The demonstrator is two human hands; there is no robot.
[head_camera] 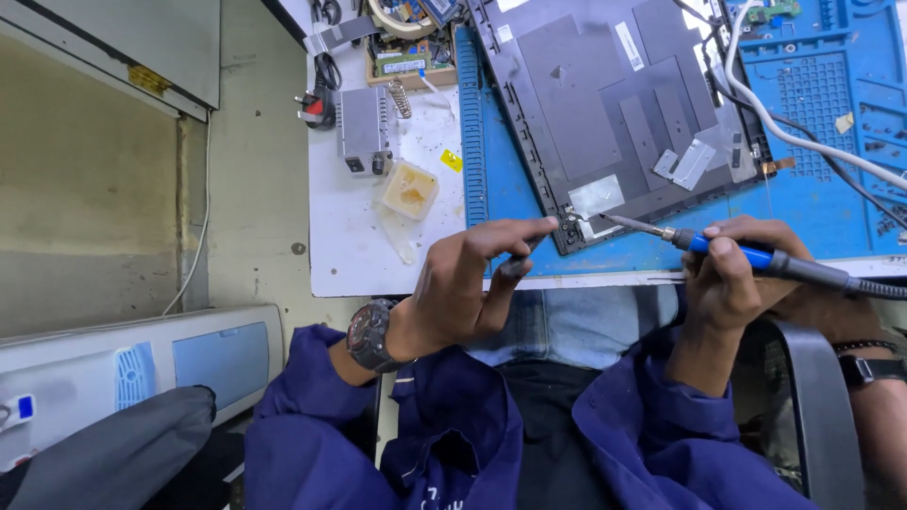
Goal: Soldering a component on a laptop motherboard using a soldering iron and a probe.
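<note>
A dark flat panel [605,104], back side up with silver foil patches, lies on a blue work mat [812,104]. My right hand [732,269] grips a blue-handled soldering iron [746,253]; its metal tip points left to the panel's near corner [573,219]. My left hand [472,283] reaches to the same corner, forefinger stretched out and touching it, with a thin dark tool pinched under the fingers. A watch sits on my left wrist.
A small metal box [364,127], a yellowish sponge tray [409,191], a black plug [316,106] and a box of parts [406,57] stand on the white table [350,255] at left. White and black cables [803,142] cross the mat at right. Another person's arm [874,378] is at right.
</note>
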